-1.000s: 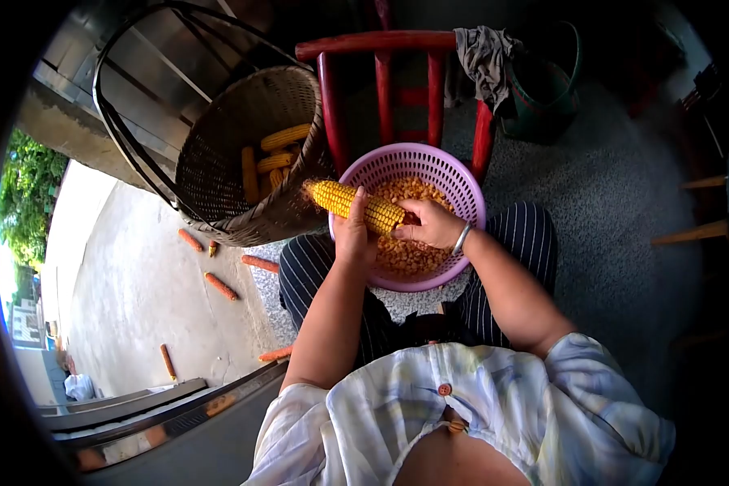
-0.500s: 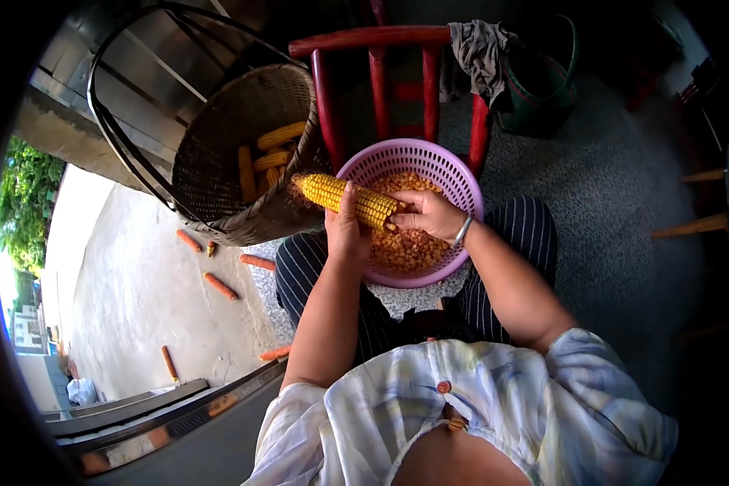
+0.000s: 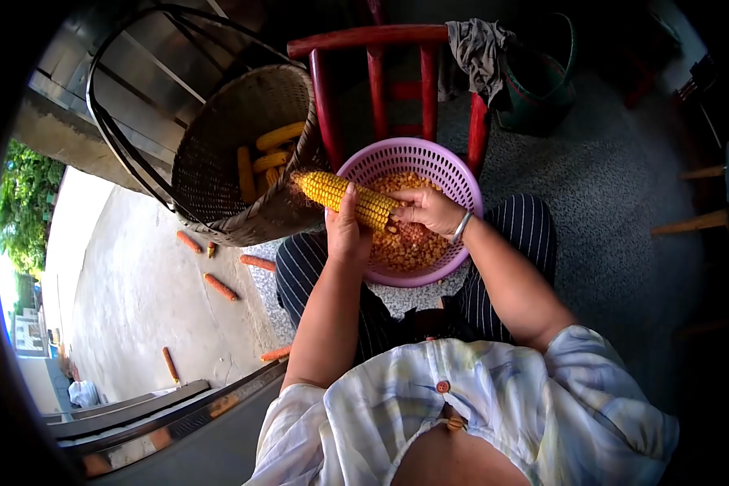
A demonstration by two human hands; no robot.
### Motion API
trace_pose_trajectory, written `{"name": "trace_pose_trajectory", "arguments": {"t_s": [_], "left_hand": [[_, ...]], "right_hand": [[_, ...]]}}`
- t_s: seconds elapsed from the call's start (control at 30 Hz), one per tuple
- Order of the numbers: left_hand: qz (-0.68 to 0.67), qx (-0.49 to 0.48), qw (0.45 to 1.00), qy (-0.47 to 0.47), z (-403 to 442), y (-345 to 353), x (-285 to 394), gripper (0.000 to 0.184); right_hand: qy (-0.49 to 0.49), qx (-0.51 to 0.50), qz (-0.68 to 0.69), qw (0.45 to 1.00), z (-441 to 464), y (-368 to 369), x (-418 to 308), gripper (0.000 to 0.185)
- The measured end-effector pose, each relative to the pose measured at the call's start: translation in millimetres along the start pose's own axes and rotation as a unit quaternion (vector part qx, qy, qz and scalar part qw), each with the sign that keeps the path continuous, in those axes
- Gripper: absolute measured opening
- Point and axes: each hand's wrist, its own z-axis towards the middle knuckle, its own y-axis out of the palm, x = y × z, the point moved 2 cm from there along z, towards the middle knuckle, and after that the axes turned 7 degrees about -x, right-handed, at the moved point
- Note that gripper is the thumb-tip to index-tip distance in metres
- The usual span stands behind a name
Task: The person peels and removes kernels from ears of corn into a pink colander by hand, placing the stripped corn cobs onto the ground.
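Observation:
A yellow corn cob [image 3: 324, 190] lies slanted over the left side of a pink perforated basket [image 3: 454, 166]. My left hand [image 3: 348, 230] is wrapped round its middle, thumb on top. At its lower right end, the fingers of my right hand [image 3: 431, 212] are bent against the kernels, with a bracelet at the wrist. Loose kernels [image 3: 409, 249] cover the basket's bottom. The basket sits between my knees, below both hands.
On the left, a woven basket [image 3: 219, 154] with a tall handle holds several corn cobs [image 3: 280, 136]. Stripped cobs [image 3: 219, 287] are scattered on the floor. A red chair [image 3: 373, 36] stands ahead, a grey cloth [image 3: 478, 61] over its corner. Behind it is a green bag [image 3: 539, 97].
The cob and both hands have shifted slightly left from the first frame. My right fingers have moved a little at the cob's end. The whole view has also shifted a bit.

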Motion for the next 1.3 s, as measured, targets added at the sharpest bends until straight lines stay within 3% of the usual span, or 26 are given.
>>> {"name": "trace_pose_trajectory", "arguments": {"t_s": [0.1, 0.13, 0.23, 0.3, 0.37, 0.43, 0.5, 0.57, 0.67, 0.77, 0.83, 0.97, 1.03, 1.07, 1.1, 1.17, 1.2, 1.3], "left_hand": [[0.012, -0.005, 1.000, 0.001, 1.6, -2.8, -1.4, 0.033], [0.004, 0.000, 1.000, 0.004, 2.0, -0.8, -1.1, 0.033], [-0.006, -0.015, 1.000, 0.014, -1.3, 12.5, 2.8, 0.023], [-0.008, -0.014, 1.000, 0.003, -2.4, 12.0, 4.3, 0.023], [-0.010, -0.012, 1.000, -0.006, -3.6, 10.5, 4.9, 0.023], [-0.037, 0.011, 0.999, 0.006, -1.7, 8.1, 5.4, 0.023], [-0.042, 0.018, 0.999, 0.006, 0.8, 5.7, 3.6, 0.024], [-0.045, 0.025, 0.999, 0.004, 0.3, 1.9, 1.8, 0.024], [-0.002, -0.004, 1.000, 0.001, 0.0, 1.6, 0.0, 0.032], [0.012, -0.040, 0.999, -0.001, 0.0, 2.6, 0.4, 0.034], [-0.074, -0.012, 0.997, -0.007, -1.3, 7.9, 3.9, 0.026], [-0.074, -0.049, 0.996, -0.011, -0.7, 3.9, 4.5, 0.037], [-0.075, -0.048, 0.996, -0.016, -1.5, 6.5, 5.4, 0.037], [-0.075, -0.047, 0.996, -0.019, -2.1, 7.3, 5.2, 0.037], [-0.076, -0.047, 0.996, -0.019, -2.1, 5.6, 3.9, 0.037], [-0.009, -0.065, 0.998, -0.026, 0.0, 0.3, 0.1, 0.037], [0.005, -0.076, 0.997, -0.021, 0.2, -1.2, -2.4, 0.037], [-0.020, -0.066, 0.997, -0.025, 0.9, -2.4, -2.3, 0.036]], "right_hand": [[-0.004, 0.060, -0.007, 0.998, 2.5, -12.8, 23.0, 0.038], [0.022, 0.103, 0.021, 0.994, -5.0, 10.1, -16.6, 0.030], [-0.021, 0.049, -0.088, 0.995, 0.6, 12.2, -15.6, 0.037], [0.001, 0.051, -0.105, 0.993, 0.3, 11.8, -11.4, 0.037], [-0.020, -0.014, -0.079, 0.997, 2.1, 11.8, -8.3, 0.038], [-0.045, -0.007, -0.073, 0.996, -2.5, 17.3, -18.7, 0.044], [0.007, 0.012, -0.023, 1.000, -3.0, 14.3, -15.7, 0.050], [-0.006, 0.005, -0.019, 1.000, -5.7, 14.3, -17.7, 0.046], [0.053, 0.095, 0.053, 0.993, -3.5, 8.4, -17.1, 0.049], [0.051, 0.038, -0.049, 0.997, 2.5, 10.7, -6.9, 0.043], [0.017, 0.033, -0.024, 0.999, 1.2, 11.8, -5.8, 0.038], [-0.013, 0.025, 0.023, 0.999, -0.8, 8.1, -9.7, 0.035], [0.027, 0.039, 0.009, 0.999, -2.9, 8.6, -15.6, 0.036], [0.039, 0.107, 0.085, 0.990, -5.0, 12.3, -15.2, 0.037], [0.039, 0.107, 0.085, 0.990, -3.8, 11.7, -12.4, 0.037], [-0.008, 0.042, -0.058, 0.997, 1.1, 11.0, -9.6, 0.041], [0.022, 0.044, -0.188, 0.981, 2.0, 12.1, -11.5, 0.048], [-0.023, 0.038, -0.180, 0.983, 1.1, 17.8, -19.4, 0.050]]}}
